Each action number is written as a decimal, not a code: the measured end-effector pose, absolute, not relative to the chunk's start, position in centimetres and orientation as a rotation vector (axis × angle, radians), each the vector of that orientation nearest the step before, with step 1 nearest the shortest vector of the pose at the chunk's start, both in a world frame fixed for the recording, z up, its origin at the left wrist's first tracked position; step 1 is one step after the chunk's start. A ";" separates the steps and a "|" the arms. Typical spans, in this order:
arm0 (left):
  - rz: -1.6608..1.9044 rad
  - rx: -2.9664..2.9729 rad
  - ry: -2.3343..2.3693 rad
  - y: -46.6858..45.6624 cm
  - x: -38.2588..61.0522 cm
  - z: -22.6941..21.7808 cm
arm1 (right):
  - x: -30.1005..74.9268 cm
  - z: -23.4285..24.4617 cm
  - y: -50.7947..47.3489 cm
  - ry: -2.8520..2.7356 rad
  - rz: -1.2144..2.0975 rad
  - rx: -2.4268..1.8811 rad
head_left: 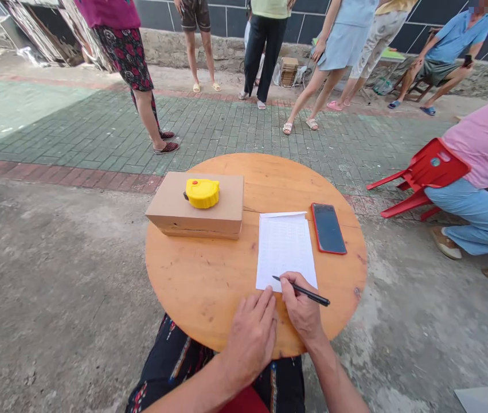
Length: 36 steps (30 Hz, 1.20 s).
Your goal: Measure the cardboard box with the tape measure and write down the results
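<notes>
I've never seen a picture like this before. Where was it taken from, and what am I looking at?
There is no machine here, just a person's two bare hands. One camera, worn on that person's head, looks forward and down, so you see roughly what they see.

On the round wooden table sits a cardboard box with a yellow tape measure on top. To the right are white paper and a red-edged phone.

The right hand holds a black pen, its tip over the paper. The left hand lies flat, holding nothing, fingertips at the paper's lower edge.
</notes>
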<state>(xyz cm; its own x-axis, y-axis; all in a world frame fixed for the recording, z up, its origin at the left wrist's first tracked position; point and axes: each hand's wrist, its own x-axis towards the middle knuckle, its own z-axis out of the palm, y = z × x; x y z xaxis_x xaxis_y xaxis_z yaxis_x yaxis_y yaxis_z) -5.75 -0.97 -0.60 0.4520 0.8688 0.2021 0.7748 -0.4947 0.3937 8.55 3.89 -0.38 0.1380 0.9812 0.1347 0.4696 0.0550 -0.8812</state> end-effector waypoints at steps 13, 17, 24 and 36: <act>0.540 2.377 1.400 -0.8 -5.8 -0.3 | 8.4 -0.3 4.1 -1.565 0.632 -1.539; 0.548 2.358 1.399 -0.8 -5.8 -0.2 | 8.3 -0.2 4.2 -1.577 0.624 -1.553; 0.536 2.358 1.407 -0.7 -5.8 -0.2 | 8.2 0.0 4.2 -1.587 0.614 -1.552; 0.521 2.335 1.396 -0.8 -5.9 -0.2 | 8.4 -0.1 4.2 -1.588 0.639 -1.537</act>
<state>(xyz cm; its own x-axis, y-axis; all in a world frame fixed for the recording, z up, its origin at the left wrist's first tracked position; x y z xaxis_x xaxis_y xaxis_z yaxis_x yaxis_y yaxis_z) -5.91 -0.79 -0.22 0.4408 0.8891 0.1235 0.7525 -0.4410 0.4890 8.36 4.18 -0.13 0.0773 0.9756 0.2054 0.5617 0.1276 -0.8174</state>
